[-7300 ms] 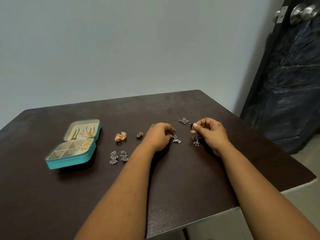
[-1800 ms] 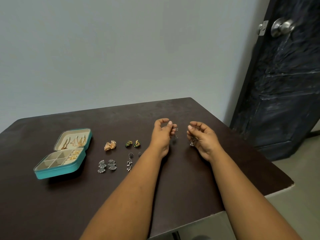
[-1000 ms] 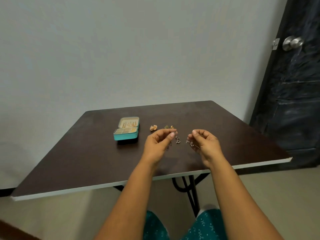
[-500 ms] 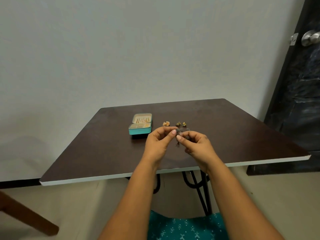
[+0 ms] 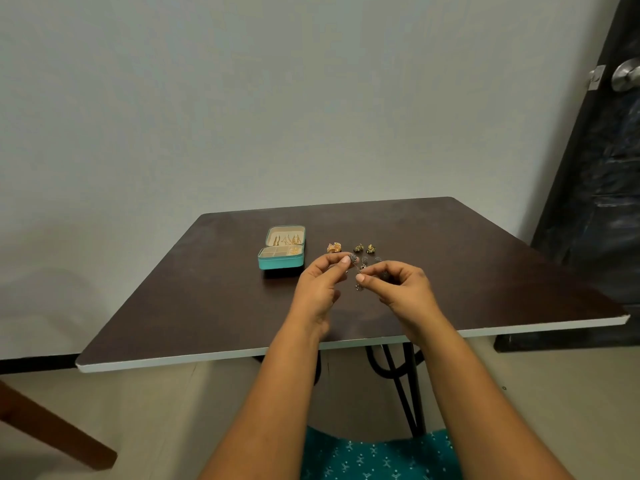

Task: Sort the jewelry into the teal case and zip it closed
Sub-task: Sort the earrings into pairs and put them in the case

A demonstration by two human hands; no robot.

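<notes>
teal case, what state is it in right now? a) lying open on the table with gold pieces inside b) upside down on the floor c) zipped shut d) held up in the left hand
a: the teal case lies open on the table, lid back, with gold pieces in the lid; both the left hand and the right hand are off to its right, pinching small silver jewelry.

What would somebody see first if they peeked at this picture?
First, two hands raised over the near half of the dark table: the left hand and right hand each pinch small silver jewelry. Next, the open teal case left of them, with gold earrings and green earrings lying behind the hands.
</notes>
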